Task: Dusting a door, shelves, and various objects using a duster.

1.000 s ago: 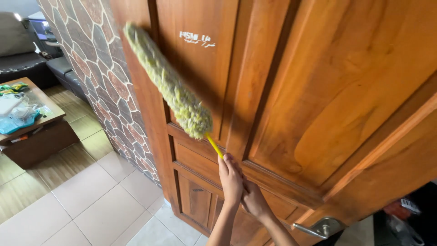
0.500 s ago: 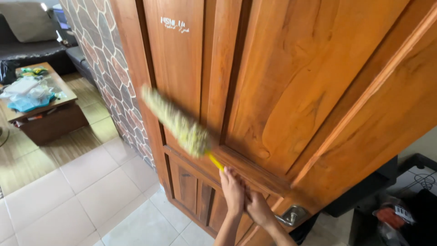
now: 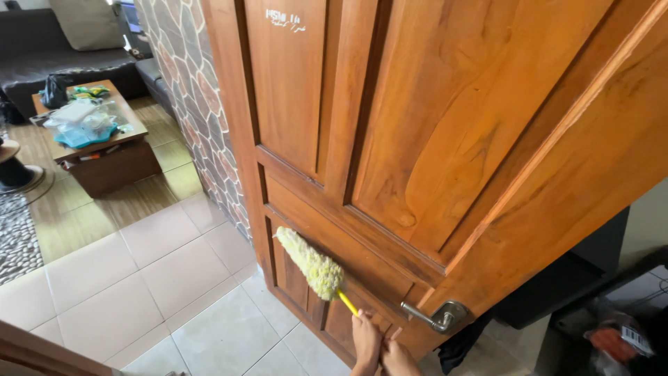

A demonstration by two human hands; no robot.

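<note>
At the bottom centre of the frame the left hand (image 3: pixel 366 342) and the right hand (image 3: pixel 398 356) sit close together, both curled shut on the thin yellow handle of a duster (image 3: pixel 313 263); its fluffy pale-green head lies against a lower panel of the wooden door (image 3: pixel 445 139); just right of the hands a metal lever handle (image 3: pixel 438 319) juts out; at upper left stand a low table (image 3: pixel 104 143) and a dark sofa (image 3: pixel 42 52).
</note>
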